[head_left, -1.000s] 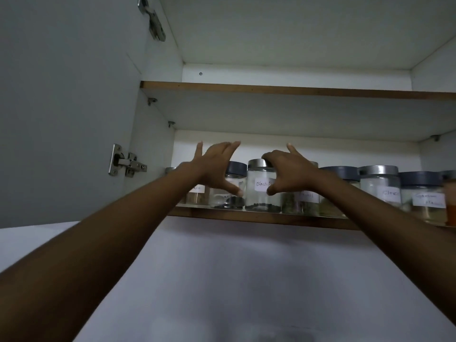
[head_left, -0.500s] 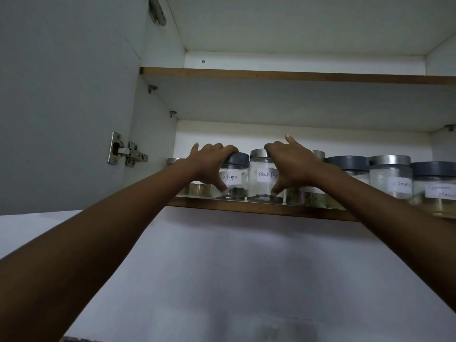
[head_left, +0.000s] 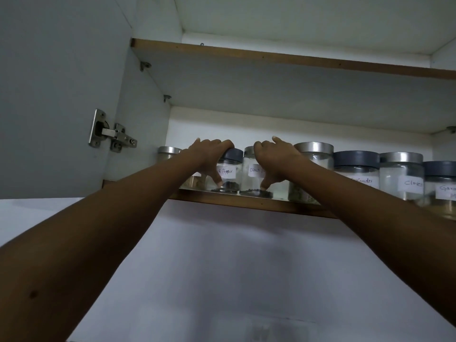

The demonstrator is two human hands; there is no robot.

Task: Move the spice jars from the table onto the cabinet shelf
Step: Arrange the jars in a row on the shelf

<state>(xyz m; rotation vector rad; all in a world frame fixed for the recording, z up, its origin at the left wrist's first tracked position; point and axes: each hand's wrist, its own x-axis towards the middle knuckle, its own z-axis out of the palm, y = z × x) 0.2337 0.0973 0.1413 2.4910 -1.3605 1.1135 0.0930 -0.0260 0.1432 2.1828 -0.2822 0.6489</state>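
– So where do the 2 pepper jars stand?
– Both are upright on the lower shelf [head_left: 246, 204] of the cabinet, side by side, near its front edge. The left hand [head_left: 209, 156] grips the dark-lidded pepper jar [head_left: 229, 174]. The right hand [head_left: 277, 159] grips the silver-lidded pepper jar [head_left: 250, 176], whose label begins "Black".
– And the fingers?
– On each hand they curl over the lid from above, while the thumb reaches down the glass toward the base. Whether the 2 jars touch, I cannot tell.
– What crowds them?
– Left of the left hand, an end jar [head_left: 169, 154] with a silver lid closes the row, and the wrist hides much of what stands between. Just beside the right hand is a tall jar [head_left: 313, 154], also silver-lidded, and the right forearm [head_left: 370, 218] crosses in front of its lower part. Further right come a Coriander jar [head_left: 356, 169] with a dark lid, a Cloves jar [head_left: 401, 174] with a silver one, and a dark-lidded jar [head_left: 441, 186] cut off by the frame edge.
– Anything overhead?
– An upper shelf [head_left: 271, 58] runs across, well above the lids. At left the open door [head_left: 49, 95] hangs on a metal hinge [head_left: 111, 134], and a white wall [head_left: 222, 267] shows below the cabinet.
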